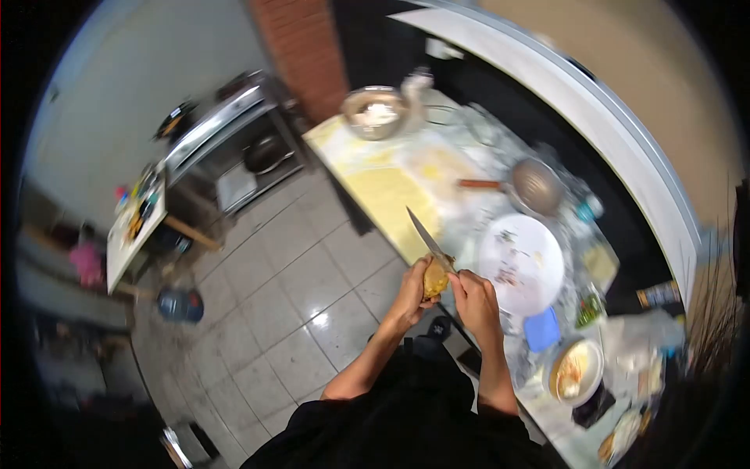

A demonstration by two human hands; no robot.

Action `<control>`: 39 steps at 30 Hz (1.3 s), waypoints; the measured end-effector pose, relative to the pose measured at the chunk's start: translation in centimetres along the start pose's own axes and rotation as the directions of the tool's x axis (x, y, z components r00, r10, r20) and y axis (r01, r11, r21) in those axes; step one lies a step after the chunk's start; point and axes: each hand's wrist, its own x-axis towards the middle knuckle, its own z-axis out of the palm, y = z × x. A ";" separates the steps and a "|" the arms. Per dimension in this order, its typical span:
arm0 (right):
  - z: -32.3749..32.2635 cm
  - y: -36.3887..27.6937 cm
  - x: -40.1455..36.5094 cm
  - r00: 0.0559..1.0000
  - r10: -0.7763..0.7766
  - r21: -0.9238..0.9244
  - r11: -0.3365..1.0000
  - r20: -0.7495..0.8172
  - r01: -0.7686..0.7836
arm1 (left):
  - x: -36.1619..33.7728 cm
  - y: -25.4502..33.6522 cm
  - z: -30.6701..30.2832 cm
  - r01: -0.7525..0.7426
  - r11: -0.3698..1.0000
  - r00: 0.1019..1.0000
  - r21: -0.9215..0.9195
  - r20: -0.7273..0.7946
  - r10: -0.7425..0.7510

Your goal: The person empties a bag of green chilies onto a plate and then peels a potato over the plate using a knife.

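Note:
My left hand (409,295) is wrapped round a yellow-brown, roundish lump of food (435,277); its exact kind I cannot tell. In my right hand (472,297) is a kitchen knife (426,233), gripped by the handle, its long blade pointing up and to the left. The blade's lower part lies right at the lump's upper right side. Both hands are close together in front of my body, at the near edge of the counter. A large white plate (535,291) with small dark and reddish scraps stands just right of my right hand.
A yellow sheet (387,195) lies along the counter's near edge. Beyond are a metal bowl with white contents (376,115) and a wooden-handled pan (536,187). A blue square item (541,330) and a white tub (592,374) sit at right. Tiled floor (273,297) spreads left.

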 end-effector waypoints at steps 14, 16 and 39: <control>-7.4 12.6 -3.9 0.890 0.352 0.114 0.936 -0.289 -0.333 | 10.7 -9.6 13.0 0.332 0.915 0.873 0.232 0.291 -0.390; -7.2 13.3 -3.3 0.879 0.366 0.117 0.930 -0.306 -0.347 | 11.5 -9.1 12.9 0.350 0.913 0.888 0.212 0.237 -0.395; -8.0 13.5 -0.7 0.764 0.524 0.097 0.842 -0.375 -0.530 | 13.8 -6.0 13.2 0.391 0.844 0.848 0.367 0.214 -0.486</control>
